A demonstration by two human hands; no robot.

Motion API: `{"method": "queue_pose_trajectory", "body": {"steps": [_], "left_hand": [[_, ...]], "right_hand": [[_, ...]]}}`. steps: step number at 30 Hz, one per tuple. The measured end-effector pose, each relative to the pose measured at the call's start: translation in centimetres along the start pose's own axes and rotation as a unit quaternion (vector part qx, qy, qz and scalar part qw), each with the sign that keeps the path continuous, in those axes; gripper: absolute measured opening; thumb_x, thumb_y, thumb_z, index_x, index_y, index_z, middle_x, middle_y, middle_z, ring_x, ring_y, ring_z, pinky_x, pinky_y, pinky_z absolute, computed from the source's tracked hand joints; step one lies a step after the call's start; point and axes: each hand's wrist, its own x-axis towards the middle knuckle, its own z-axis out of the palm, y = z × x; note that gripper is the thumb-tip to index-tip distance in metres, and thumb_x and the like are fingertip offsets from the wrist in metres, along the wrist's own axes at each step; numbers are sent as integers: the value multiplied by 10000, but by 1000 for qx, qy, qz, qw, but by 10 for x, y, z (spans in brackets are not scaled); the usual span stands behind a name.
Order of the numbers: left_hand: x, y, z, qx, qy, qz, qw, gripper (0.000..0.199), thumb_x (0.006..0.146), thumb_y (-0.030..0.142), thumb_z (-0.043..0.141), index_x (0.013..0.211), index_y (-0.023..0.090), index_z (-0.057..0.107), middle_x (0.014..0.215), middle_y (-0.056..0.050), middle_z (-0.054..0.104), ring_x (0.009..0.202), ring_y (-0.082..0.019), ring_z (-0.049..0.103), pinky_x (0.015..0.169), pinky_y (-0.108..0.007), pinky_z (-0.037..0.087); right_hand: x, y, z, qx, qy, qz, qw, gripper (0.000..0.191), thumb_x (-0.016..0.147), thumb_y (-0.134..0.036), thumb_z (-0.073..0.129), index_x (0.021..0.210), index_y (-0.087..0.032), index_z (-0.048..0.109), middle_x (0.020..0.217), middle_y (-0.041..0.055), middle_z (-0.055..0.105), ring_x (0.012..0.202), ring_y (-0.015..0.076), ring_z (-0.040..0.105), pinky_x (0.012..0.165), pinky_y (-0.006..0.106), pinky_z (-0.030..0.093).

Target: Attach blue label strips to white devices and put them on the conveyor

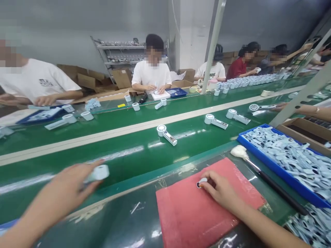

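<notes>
Left hand grips a white fan over the belt's near edge; right hand pinches a small part (best pressed flat) on the red mat.

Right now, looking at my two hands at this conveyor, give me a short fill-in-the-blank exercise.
1. The left hand holds a small white ____ unit over the green belt.
2. The right hand presses a small part onto the ____ mat.
3. The brush lies beside the ____ tray.

Missing words: fan; red; blue
</notes>
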Motion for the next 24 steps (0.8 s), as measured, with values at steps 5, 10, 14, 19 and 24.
{"method": "queue_pose_trajectory", "body": {"steps": [5, 10, 14, 19, 24], "left_hand": [[39, 201, -5, 4, -2, 193, 981, 457, 925, 96, 448, 1360, 191, 553, 1051, -86, 715, 962, -258, 674, 1077, -564, 423], [52, 288, 16, -12, -39, 216, 976, 410, 945, 293, 681, 1340, 249, 579, 935, -54, 663, 904, -266, 620, 1064, -639, 420], [50, 273, 30, -56, -123, 196, 971, 644, 776, 464, 864, 1299, 197, 601, 1135, -128, 649, 1200, -386, 555, 1067, -641, 432], [40, 251, 42, -130, -170, 170, 962, 257, 988, 378, 613, 1130, 166, 637, 1086, -116, 615, 985, -294, 590, 863, -475, 541], [35, 260, 54, -144, -110, 122, 976, 311, 1002, 432, 568, 1106, 149, 642, 1006, -109, 603, 893, -286, 567, 789, -463, 536]], "right_hand": [[-12, 4, -27, -104, -26, -35, 994, 130, 972, -316, 616, 894, -223, 664, 878, 33, 741, 774, 219, 688, 677, 324, 479], [-27, 25, -40, -117, -20, -63, 991, 138, 996, -244, 554, 1022, -195, 681, 994, 72, 749, 893, 244, 709, 768, 357, 516], [-35, 30, -52, -98, 2, -29, 995, 148, 984, -247, 549, 1052, -192, 669, 1019, 75, 745, 910, 238, 701, 781, 354, 503], [-42, 2, -53, 3, -1, -32, 999, 125, 952, -278, 568, 1022, -214, 649, 830, 3, 697, 684, 160, 631, 628, 281, 439], [-37, -35, -39, -1, -40, -106, 994, 121, 941, -289, 560, 960, -209, 648, 814, 2, 669, 677, 155, 603, 637, 299, 431]]}}
